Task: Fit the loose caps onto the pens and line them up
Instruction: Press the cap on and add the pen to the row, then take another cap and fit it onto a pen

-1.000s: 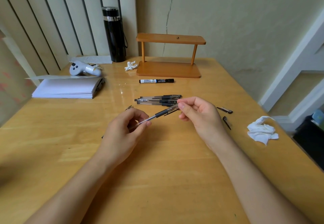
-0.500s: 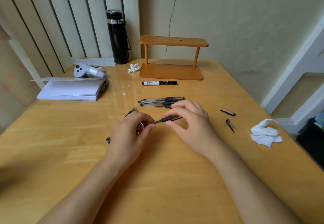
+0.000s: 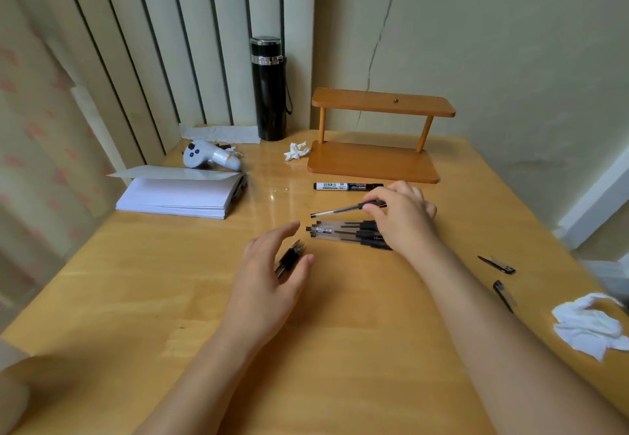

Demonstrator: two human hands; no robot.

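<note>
The right hand (image 3: 403,216) grips a pen (image 3: 343,210) by its black end, holding it level just beyond the row of pens (image 3: 347,233) lying side by side mid-bench (image 3: 340,349), between that row and a marker (image 3: 347,186). The left hand (image 3: 269,285) hovers with fingers spread and empty over more pens (image 3: 289,259) lying just left of the row. 2 loose caps (image 3: 497,264) (image 3: 503,295) lie well apart to the right, near a crumpled tissue (image 3: 589,329).

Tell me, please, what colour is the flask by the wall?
Black flask with a silver band, head view.
</note>
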